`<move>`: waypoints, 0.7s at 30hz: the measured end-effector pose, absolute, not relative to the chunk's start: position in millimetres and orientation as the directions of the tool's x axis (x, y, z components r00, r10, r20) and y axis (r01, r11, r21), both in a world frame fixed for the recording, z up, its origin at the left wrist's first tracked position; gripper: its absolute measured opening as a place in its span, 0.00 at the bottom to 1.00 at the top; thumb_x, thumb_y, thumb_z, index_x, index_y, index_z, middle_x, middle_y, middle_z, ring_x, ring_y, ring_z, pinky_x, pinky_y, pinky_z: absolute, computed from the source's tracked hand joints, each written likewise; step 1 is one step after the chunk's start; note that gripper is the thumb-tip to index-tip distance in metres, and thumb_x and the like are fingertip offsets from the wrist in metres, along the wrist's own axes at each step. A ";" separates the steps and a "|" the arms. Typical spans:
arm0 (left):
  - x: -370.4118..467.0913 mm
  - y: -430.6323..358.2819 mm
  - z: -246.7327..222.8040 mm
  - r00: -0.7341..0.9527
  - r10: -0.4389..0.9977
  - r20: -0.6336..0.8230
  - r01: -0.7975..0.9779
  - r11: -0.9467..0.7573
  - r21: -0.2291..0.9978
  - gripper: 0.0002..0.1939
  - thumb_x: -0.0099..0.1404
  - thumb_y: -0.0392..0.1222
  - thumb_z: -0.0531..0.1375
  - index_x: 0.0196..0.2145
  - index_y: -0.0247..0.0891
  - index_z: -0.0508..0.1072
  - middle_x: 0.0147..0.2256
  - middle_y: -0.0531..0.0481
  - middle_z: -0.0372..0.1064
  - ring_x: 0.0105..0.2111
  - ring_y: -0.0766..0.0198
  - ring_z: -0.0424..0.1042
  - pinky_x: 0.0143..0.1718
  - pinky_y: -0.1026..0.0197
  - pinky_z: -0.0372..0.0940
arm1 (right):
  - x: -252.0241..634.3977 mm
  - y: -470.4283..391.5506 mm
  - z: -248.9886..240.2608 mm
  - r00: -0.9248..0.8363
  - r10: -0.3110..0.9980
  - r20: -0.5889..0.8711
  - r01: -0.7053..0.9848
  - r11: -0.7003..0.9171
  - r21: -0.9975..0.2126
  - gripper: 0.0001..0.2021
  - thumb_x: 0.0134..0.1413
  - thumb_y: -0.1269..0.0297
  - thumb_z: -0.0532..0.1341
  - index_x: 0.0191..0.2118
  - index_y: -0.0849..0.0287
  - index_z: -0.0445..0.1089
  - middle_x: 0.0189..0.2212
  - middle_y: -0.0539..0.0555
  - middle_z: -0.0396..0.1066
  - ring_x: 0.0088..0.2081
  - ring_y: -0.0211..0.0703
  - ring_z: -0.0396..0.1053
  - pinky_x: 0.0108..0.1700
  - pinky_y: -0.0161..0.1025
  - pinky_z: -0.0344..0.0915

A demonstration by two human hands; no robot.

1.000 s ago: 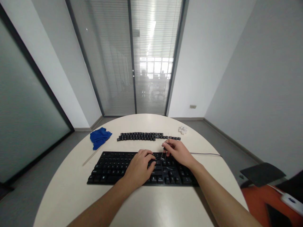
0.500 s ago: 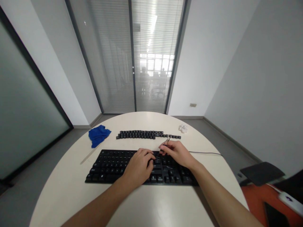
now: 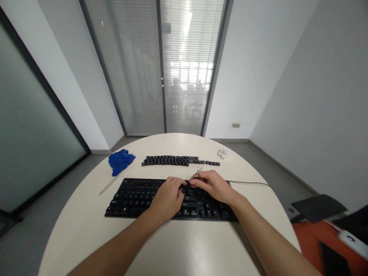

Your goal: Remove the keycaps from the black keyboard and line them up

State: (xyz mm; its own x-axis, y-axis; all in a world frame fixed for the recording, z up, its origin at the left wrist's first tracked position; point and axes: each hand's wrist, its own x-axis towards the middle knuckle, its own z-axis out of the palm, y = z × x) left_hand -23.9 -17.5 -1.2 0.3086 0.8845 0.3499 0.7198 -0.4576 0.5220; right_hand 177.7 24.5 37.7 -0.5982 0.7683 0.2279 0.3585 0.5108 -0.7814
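Note:
A black keyboard (image 3: 135,195) lies across the table in front of me. My left hand (image 3: 168,195) rests over its middle, thumb and index finger apart, the index fingertip at a small dark keycap (image 3: 188,185) near the back edge. Beside it, my right hand (image 3: 211,184) is closed in a pinch around a thin wire keycap puller (image 3: 199,170), whose two prongs stick up and away from me. The right fingertips are close to the left index finger, and whether they also touch the keycap is hard to see. Both hands cover part of the keys.
Loose black keycaps (image 3: 166,160) lie in rows behind the keyboard. A blue cloth (image 3: 120,161) and a thin pale stick (image 3: 110,184) are at the left, a crumpled white tissue (image 3: 222,153) at the back right. The keyboard's cable (image 3: 250,182) runs right. An orange chair (image 3: 312,239) stands beside the table.
My right hand has moved slightly left, closer to my left hand, and the puller's prongs have shifted left with it. My left index finger now reaches further towards the keyboard's back edge.

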 end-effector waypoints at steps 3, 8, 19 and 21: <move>-23.3 -17.8 -0.7 0.308 0.887 0.344 0.723 -0.453 0.521 0.16 0.61 0.28 0.52 0.44 0.40 0.72 0.43 0.47 0.72 0.48 0.56 0.66 0.52 0.53 0.64 | 176.6 22.6 40.0 -0.615 0.757 0.220 0.369 0.523 -0.768 0.15 0.61 0.53 0.59 0.34 0.59 0.75 0.30 0.51 0.77 0.34 0.42 0.72 0.38 0.34 0.66; -23.6 -17.7 -0.8 0.309 0.887 0.343 0.730 -0.452 0.512 0.17 0.61 0.28 0.52 0.44 0.40 0.72 0.43 0.47 0.72 0.48 0.56 0.66 0.52 0.52 0.64 | 175.8 21.4 41.6 -0.614 0.760 0.213 0.370 0.515 -0.773 0.15 0.63 0.54 0.57 0.35 0.59 0.75 0.31 0.51 0.76 0.35 0.42 0.72 0.40 0.34 0.65; -24.4 -17.3 -3.3 0.315 0.879 0.357 0.741 -0.463 0.487 0.15 0.61 0.28 0.52 0.42 0.40 0.71 0.42 0.46 0.71 0.47 0.56 0.66 0.51 0.52 0.64 | 165.7 18.0 37.0 -0.613 0.757 0.226 0.464 0.577 -0.672 0.15 0.63 0.53 0.57 0.36 0.58 0.75 0.31 0.52 0.77 0.34 0.43 0.72 0.38 0.34 0.63; -24.6 -17.4 -3.3 0.319 0.877 0.359 0.736 -0.468 0.489 0.14 0.61 0.28 0.52 0.41 0.40 0.71 0.41 0.47 0.71 0.47 0.56 0.66 0.51 0.53 0.64 | 168.7 17.8 39.6 -0.657 0.720 0.224 0.444 0.610 -0.657 0.15 0.63 0.53 0.57 0.37 0.57 0.76 0.32 0.52 0.77 0.35 0.43 0.72 0.40 0.35 0.64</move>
State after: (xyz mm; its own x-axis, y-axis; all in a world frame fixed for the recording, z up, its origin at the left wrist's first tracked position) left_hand -24.6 -17.4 -3.3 0.3189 0.8771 0.3591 0.7361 -0.4679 0.4891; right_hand 168.7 17.8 39.6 -0.6572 0.7196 0.2244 0.4435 0.6099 -0.6568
